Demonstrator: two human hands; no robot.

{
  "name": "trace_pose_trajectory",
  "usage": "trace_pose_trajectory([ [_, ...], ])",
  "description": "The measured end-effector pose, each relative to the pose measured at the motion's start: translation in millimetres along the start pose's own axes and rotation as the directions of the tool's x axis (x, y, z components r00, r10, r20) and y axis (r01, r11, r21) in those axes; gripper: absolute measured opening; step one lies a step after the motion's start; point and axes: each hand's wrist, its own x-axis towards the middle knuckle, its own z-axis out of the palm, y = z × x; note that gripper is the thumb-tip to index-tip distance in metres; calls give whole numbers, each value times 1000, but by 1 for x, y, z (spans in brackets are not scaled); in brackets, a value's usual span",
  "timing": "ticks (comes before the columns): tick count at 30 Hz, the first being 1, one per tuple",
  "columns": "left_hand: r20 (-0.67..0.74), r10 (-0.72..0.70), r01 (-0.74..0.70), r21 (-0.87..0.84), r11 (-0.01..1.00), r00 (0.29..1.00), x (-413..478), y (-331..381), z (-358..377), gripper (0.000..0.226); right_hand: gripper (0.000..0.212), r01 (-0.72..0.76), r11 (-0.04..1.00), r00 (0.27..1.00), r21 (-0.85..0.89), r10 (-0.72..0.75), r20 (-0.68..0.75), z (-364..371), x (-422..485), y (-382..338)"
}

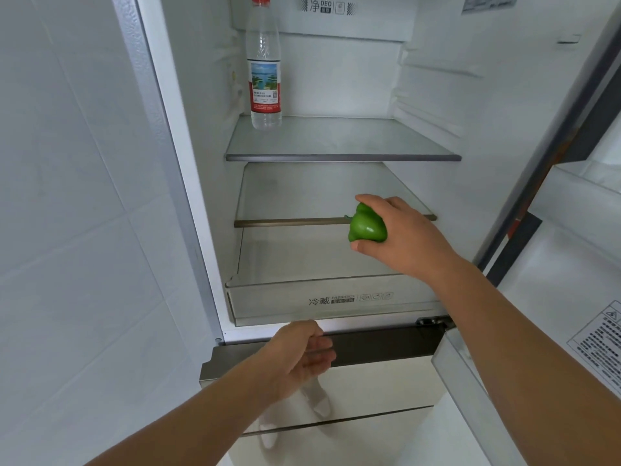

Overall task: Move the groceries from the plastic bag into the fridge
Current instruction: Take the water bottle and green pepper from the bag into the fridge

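Nearest the camera, two bare forearms enter from the bottom edge, both cut off by the frame. The left hand [299, 358] hangs loosely curled, grasping nothing, in front of the dark strip below the fridge [188, 196] compartment; its fingertips are blurred. The right hand [400, 230] is wrapped over one green bell pepper [366, 227], thumb beneath, fingers on top, stem pointing left; the far side of the pepper is hidden by the palm. The pepper is held in the air in front of the right end of the lower glass shelf [302, 223] front edge, above the clear drawer [329, 297]. Whether it touches the shelf cannot be told. Two glass shelves are visible. One water bottle [263, 72] stands upright at the back left corner of the upper shelf [342, 157], its cap cut by the top edge. The open door [571, 264] stands at right, its bins only partly seen. No plastic bag is in view. Mirrored panels below show a faint reflection of feet.
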Motion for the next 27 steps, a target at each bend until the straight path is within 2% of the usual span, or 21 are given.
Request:
trace_pose_trajectory([
  [2, 73, 44, -61, 250, 966, 996, -23, 15, 3, 16, 79, -4, 1000, 1000, 7, 4, 20, -1, 2, -1],
  [3, 117, 118, -155, 397, 905, 986, -33, 24, 6, 17, 79, -9, 1000, 1000, 13, 9, 29, -1, 3, -1],
  [4, 173, 241, -296, 559, 774, 955, -40, 34, 7, 17, 79, -17, 1000, 999, 20, 16, 38, -1, 4, -1],
  [5, 245, 384, -435, 704, 562, 890, -44, 44, 7, 17, 79, -26, 999, 999, 28, 24, 47, -2, 5, -1],
  [6, 318, 510, -514, 802, 305, 799, -46, 55, 6, 19, 79, -32, 999, 998, 38, 30, 54, -2, 5, -1],
  [7, 376, 600, -519, 851, 78, 706, -47, 66, 6, 22, 80, -36, 998, 998, 49, 33, 60, -3, 5, -1],
  [9, 438, 698, -392, 888, -239, 567, -45, 88, 4, 30, 80, -40, 996, 997, 80, 34, 76, -4, 5, -1],
  [11, 482, 721, -172, 870, -463, 498, -37, 105, 0, 38, 82, -46, 992, 994, 115, 34, 105, -4, 5, -1],
  [12, 489, 715, -101, 852, -513, 500, -32, 113, -1, 40, 84, -49, 991, 992, 125, 35, 118, -3, 5, 0],
  [15, 447, 697, -83, 868, -489, 561, -21, 129, -4, 41, 88, -75, 991, 986, 114, 57, 155, -2, 6, -2],
  [18, 430, 681, -119, 883, -454, 592, -12, 136, -6, 43, 80, -76, 993, 977, 91, 56, 208, 5, 9, -9],
  [23, 398, 699, -176, 912, -369, 595, -6, 139, -6, 41, 87, -55, 997, 926, 57, 30, 376, 31, 28, -20],
  [27, 391, 719, -207, 919, -335, 574, -3, 145, -7, 35, 85, -40, 998, 826, -52, 62, 560, 55, 50, -37],
])
